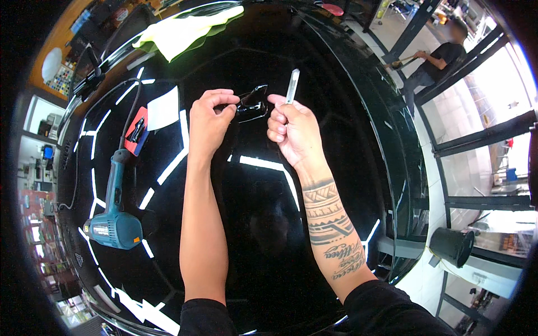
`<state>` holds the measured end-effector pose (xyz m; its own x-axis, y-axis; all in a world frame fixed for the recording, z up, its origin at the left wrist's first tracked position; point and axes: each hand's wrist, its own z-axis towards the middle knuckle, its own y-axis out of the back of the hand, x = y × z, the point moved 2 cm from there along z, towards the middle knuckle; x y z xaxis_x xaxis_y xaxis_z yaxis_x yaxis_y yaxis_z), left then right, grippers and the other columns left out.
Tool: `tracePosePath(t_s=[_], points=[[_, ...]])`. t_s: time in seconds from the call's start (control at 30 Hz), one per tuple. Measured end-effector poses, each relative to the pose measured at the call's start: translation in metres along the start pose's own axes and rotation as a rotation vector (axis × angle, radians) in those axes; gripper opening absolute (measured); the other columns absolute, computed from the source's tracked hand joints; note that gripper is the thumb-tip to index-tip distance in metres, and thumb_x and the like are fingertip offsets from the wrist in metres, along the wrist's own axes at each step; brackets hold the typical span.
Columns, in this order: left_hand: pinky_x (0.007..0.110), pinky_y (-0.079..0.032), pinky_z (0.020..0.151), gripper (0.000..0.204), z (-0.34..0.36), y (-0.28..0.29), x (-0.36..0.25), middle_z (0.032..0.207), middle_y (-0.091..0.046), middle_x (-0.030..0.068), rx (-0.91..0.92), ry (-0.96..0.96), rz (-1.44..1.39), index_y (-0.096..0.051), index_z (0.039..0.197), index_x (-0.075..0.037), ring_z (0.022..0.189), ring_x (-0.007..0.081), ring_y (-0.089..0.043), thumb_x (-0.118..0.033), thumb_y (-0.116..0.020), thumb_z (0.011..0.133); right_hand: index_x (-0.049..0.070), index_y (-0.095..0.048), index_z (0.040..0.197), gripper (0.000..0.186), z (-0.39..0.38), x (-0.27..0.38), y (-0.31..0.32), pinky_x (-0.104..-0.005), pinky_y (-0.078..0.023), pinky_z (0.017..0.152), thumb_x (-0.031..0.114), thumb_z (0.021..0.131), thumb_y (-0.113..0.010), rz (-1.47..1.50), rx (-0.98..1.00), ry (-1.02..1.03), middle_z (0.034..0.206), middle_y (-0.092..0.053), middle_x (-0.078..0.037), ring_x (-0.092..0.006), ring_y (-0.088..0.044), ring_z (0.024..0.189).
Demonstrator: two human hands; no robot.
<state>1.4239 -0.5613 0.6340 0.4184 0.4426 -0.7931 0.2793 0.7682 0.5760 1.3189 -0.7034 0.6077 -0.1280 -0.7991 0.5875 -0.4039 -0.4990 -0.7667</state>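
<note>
A glossy black panel [252, 224], curved and full of bright light lines, fills most of the frame. In the upper right, beyond it, a person [445, 61] in dark clothes holds a long tool. A teal power tool [119, 227] lies in the lower left, and a yellow-green cloth [188, 35] lies spread at the upper left. Near the centre are the two bare hands. The left hand [212, 115] has its thumb and fingers narrow, pinching the left edge of a dark film. The right hand [296, 131] curls its fingers around a slim cutter; its index finger points towards the film, but I cannot tell if it touches. Left of the hands lie a white sheet [163, 109] and, overlapping it closely or just beside it, a red-and-blue flat piece [142, 116]. The small dark film [253, 107] is above the centre of the frame, between the hands. The pale cutter [292, 85] points upward.
</note>
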Motion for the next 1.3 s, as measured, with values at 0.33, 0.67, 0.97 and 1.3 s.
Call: tracePosePath(t_s=[0.33, 0.67, 0.97, 1.3], points=[[0.028, -0.048, 0.065, 0.017, -0.014, -0.010, -0.005, 0.112, -0.066, 0.0086, -0.114, -0.003, 0.028, -0.074, 0.097, -0.002, 0.072, 0.0142, -0.059, -0.002, -0.066, 0.082, -0.002, -0.053, 0.128, 0.032, 0.021, -0.002, 0.015, -0.0200, -0.035, 0.045, 0.009, 0.098, -0.052, -0.783, -0.198, 0.396, 0.065, -0.047, 0.004, -0.0023, -0.043, 0.050], [0.031, -0.050, 0.076, 0.012, -0.012, -0.013, -0.005, 0.113, -0.064, 0.0123, -0.143, 0.039, 0.074, -0.072, 0.093, 0.000, 0.098, 0.0229, -0.064, -0.003, -0.065, 0.085, -0.006, -0.061, 0.118, 0.026, 0.005, 0.009, -0.006, -0.0298, -0.041, 0.054, 0.009, 0.097, -0.055, -1.008, -0.242, 0.450, 0.072, -0.063, -0.011, -0.0109, -0.052, 0.056], [0.037, -0.049, 0.086, 0.010, -0.018, -0.018, -0.013, 0.115, -0.061, 0.0140, -0.203, 0.081, 0.086, -0.071, 0.094, 0.000, 0.106, 0.0277, -0.061, -0.005, -0.068, 0.086, -0.006, -0.061, 0.118, 0.027, 0.008, 0.007, -0.001, -0.0307, -0.043, 0.055, 0.009, 0.096, -0.055, -1.097, -0.247, 0.498, 0.072, -0.063, -0.012, -0.0129, -0.054, 0.056], [0.036, -0.046, 0.095, 0.016, -0.019, -0.023, -0.016, 0.113, -0.066, 0.0150, -0.221, 0.090, 0.170, -0.073, 0.095, 0.001, 0.115, 0.0279, -0.059, -0.008, -0.071, 0.082, -0.008, -0.061, 0.118, 0.029, 0.005, 0.010, -0.002, -0.0331, -0.045, 0.056, 0.008, 0.096, -0.054, -1.081, -0.229, 0.527, 0.072, -0.064, -0.016, -0.0188, -0.058, 0.057]])
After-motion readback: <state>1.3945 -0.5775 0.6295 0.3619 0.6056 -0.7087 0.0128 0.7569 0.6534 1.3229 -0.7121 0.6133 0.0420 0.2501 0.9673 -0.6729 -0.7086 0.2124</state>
